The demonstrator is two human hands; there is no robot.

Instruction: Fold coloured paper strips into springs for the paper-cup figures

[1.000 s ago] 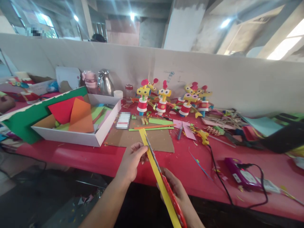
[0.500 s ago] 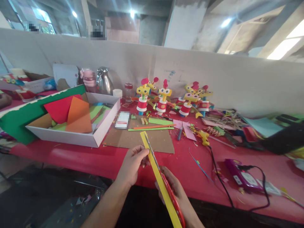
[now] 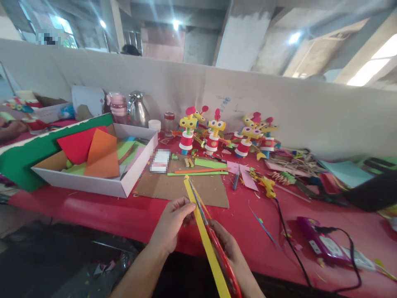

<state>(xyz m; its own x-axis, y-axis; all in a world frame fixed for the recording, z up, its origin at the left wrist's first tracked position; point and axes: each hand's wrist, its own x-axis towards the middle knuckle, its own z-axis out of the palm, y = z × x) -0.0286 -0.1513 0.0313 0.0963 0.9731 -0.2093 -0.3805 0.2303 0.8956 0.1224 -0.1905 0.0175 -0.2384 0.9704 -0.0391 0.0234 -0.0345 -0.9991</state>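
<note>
At the left end of your desk (image 3: 102, 211), a green board (image 3: 18, 165) leans against a white cardboard box (image 3: 83, 184) with red paper (image 3: 79, 145) and orange paper (image 3: 102, 155) in it. Behind the box, toward the desk's back edge, are a pink bottle (image 3: 117, 107) and a steel jug (image 3: 138, 108). A brown cardboard sheet (image 3: 167, 188) lies at the middle, thin paper strips (image 3: 201, 170) along its back edge. Your left hand (image 3: 170, 219) pinches a yellow strip (image 3: 206, 238) near its far end; the strip slants across the desk's front edge, its tip above the cardboard. A narrow yellow sliver (image 3: 203, 203) shows just right of the blades. Your right hand (image 3: 228, 242) is closed around the red handles of the scissors (image 3: 223, 258), the blades running along the strip. Cup-bodied dolls (image 3: 214, 142) stand by the back edge. Farther right lie a yellow glue gun (image 3: 268, 186) and, toward the front right corner, a purple power unit (image 3: 322, 242) with a black plug in it.
</note>
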